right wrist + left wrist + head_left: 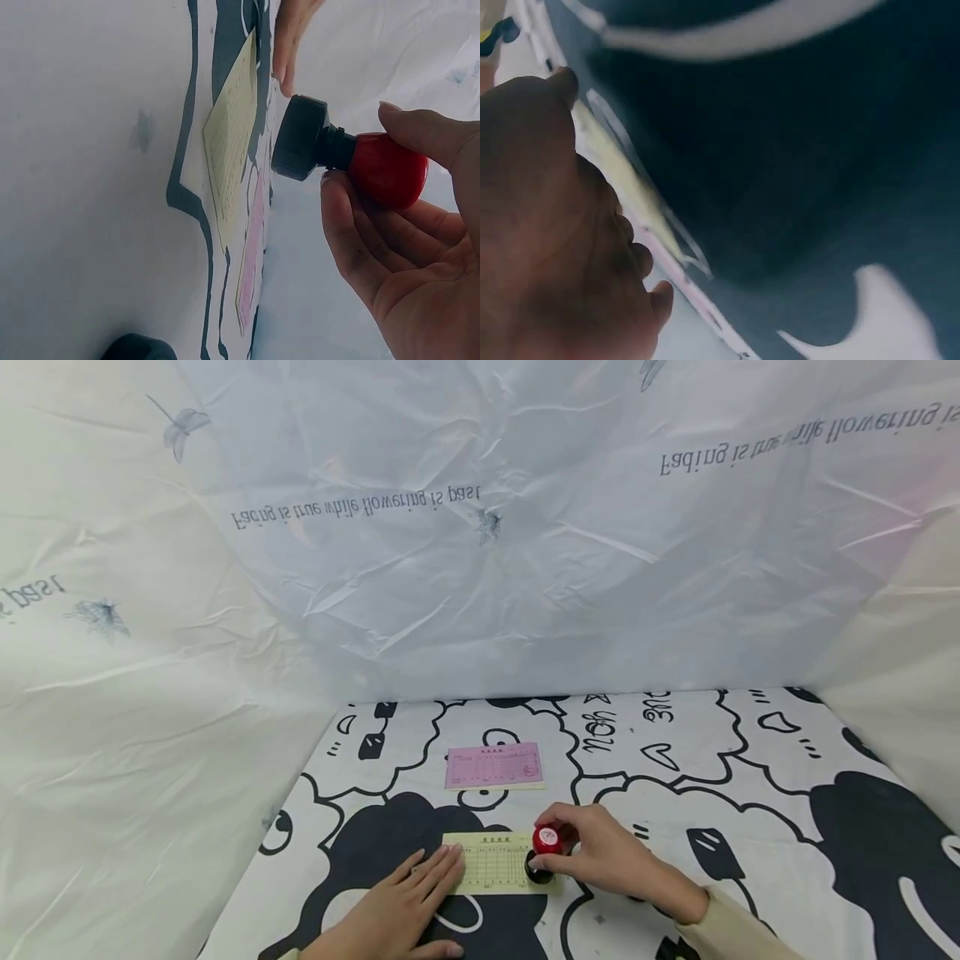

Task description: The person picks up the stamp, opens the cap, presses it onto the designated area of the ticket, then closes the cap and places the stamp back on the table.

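My right hand (pixel 611 852) grips a self-inking stamp by its round red handle (pixel 547 839); its black base (pixel 301 137) points at the paper. The stamp is held over the right end of a yellow printed form (pixel 491 864), with a gap showing beneath it in the right wrist view. My left hand (pixel 401 897) lies flat, straight fingers on the form's left edge. In the left wrist view, the left hand (pixel 562 225) covers part of the yellow form (pixel 630 180).
Farther back lies a pink form (pixel 493 766) with a round mark at its lower right and a yellow sheet edge beneath. A small black object (pixel 675 948) sits at the front edge of view. White plastic sheeting (pixel 480 568) stands behind the black-and-white patterned cloth (pixel 637 827).
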{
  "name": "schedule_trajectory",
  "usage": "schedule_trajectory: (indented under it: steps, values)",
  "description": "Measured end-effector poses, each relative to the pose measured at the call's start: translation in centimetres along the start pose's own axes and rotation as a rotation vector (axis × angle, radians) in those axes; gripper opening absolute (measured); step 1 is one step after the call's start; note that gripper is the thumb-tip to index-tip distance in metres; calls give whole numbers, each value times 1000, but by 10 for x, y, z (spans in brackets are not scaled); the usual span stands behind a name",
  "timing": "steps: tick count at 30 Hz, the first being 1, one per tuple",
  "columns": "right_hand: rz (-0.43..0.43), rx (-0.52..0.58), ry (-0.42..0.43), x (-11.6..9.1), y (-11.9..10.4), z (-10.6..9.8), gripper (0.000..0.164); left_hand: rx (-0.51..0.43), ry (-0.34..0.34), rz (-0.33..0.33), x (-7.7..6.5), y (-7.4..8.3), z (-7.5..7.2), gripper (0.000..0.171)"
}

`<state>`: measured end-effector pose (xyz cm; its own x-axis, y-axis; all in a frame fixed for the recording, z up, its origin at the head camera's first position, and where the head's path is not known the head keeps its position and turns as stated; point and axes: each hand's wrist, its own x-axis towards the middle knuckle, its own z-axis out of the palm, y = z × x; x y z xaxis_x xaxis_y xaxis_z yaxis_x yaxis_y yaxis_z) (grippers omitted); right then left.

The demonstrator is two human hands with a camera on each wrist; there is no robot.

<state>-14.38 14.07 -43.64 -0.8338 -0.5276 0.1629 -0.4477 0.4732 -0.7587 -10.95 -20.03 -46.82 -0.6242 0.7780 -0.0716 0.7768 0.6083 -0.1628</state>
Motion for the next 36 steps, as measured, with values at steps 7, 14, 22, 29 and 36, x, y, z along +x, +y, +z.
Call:
schedule_trajectory:
  steps: [7,14,22,29,36]
  values:
    - [26,-8,-16,5,-3,3,38,271,158,77,-14,-3,18,90]
    - [26,-10,-24,5,-2,6,39,349,207,121,-25,-9,34,103]
    - [22,4,-32,3,1,9,39,320,186,113,-25,-9,36,101]
    - [7,-4,-37,2,5,11,36,271,120,101,-24,-6,30,98]
    - [14,-31,-43,2,7,12,37,232,82,88,-22,-5,26,99]
